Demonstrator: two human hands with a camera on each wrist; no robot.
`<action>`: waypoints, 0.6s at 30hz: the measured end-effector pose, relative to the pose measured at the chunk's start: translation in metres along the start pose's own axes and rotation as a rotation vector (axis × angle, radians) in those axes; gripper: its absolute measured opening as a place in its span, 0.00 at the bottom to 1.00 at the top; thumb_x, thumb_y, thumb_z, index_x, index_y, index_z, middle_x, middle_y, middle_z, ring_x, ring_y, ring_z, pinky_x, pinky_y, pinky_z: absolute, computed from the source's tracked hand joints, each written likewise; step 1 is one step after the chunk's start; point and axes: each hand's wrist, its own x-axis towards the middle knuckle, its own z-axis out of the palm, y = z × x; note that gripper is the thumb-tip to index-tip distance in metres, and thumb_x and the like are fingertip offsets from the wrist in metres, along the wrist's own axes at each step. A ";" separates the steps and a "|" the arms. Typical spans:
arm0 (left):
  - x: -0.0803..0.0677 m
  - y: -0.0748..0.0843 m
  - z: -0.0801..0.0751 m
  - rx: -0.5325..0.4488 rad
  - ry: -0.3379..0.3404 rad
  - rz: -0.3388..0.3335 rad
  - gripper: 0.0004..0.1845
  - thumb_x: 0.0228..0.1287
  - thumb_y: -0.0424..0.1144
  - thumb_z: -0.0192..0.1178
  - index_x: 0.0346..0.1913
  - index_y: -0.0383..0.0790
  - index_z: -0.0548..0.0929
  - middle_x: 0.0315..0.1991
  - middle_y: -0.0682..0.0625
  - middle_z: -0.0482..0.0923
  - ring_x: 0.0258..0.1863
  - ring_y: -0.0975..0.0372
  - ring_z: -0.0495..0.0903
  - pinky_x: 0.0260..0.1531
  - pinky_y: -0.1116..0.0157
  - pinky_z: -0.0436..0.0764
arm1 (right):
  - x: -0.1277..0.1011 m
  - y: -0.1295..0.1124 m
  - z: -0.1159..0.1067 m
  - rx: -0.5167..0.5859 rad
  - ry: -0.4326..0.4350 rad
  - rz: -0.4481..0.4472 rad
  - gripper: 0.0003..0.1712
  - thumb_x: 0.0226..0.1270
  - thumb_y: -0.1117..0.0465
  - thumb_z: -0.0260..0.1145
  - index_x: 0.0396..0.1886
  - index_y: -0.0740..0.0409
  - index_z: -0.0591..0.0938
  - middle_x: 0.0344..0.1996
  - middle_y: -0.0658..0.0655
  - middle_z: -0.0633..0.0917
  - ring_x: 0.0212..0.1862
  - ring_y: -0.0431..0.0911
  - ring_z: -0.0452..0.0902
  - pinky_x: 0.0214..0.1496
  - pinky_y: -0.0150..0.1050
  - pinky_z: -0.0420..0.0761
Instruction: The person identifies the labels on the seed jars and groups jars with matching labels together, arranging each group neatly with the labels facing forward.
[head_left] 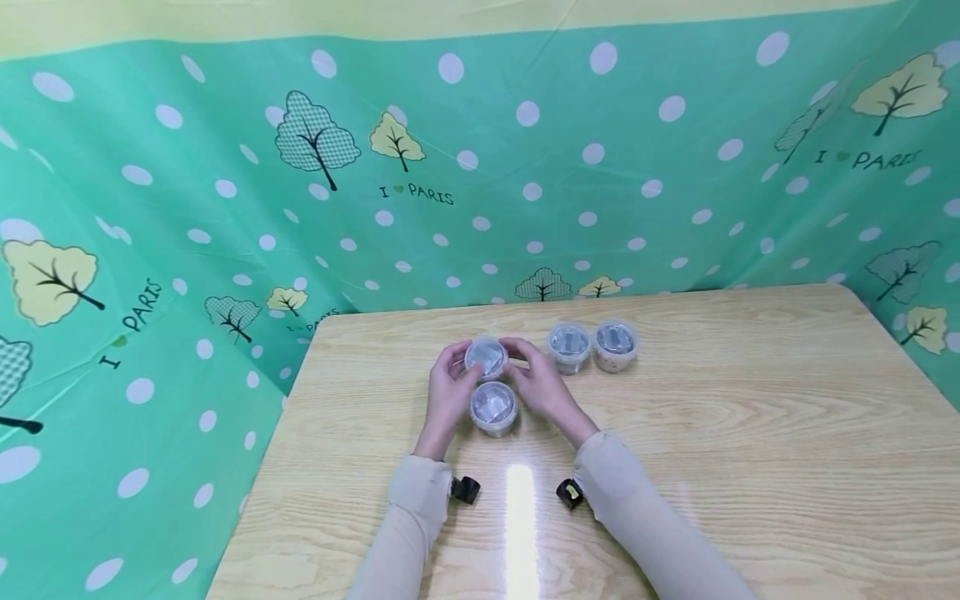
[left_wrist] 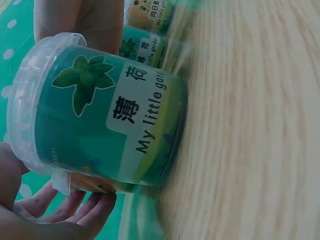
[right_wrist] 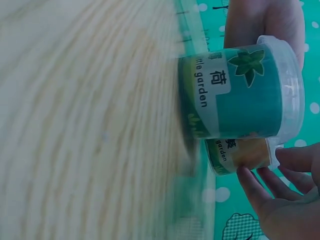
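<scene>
While both hands work at the middle of the table, the scene reads so:
Progress: four tubs stand on the wooden table [head_left: 750,417]; two of them [head_left: 592,346] wait at the right, well apart from the hands.
Far tub [head_left: 486,357]: left hand [head_left: 447,390] and right hand [head_left: 542,383] hold it between curled fingers.
Near tub [head_left: 492,407]: touches the table, between the wrists, ungripped.
Materials: clear ribbed plastic lids, glossy green printed labels, round shape.
</scene>
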 end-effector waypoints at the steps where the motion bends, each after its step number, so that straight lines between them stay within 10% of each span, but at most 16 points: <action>1: 0.001 0.000 0.000 0.005 -0.004 -0.001 0.26 0.63 0.23 0.59 0.65 0.27 0.70 0.62 0.32 0.72 0.63 0.43 0.73 0.67 0.55 0.74 | 0.000 0.000 0.000 -0.003 -0.001 0.002 0.26 0.69 0.74 0.59 0.67 0.64 0.72 0.64 0.65 0.76 0.67 0.56 0.72 0.65 0.43 0.78; 18: 0.007 -0.007 -0.001 0.096 -0.013 0.039 0.25 0.68 0.34 0.63 0.66 0.32 0.72 0.61 0.36 0.75 0.63 0.46 0.74 0.68 0.55 0.72 | 0.004 0.003 0.000 -0.047 0.024 0.076 0.26 0.72 0.68 0.59 0.68 0.59 0.71 0.63 0.62 0.78 0.64 0.53 0.75 0.66 0.45 0.77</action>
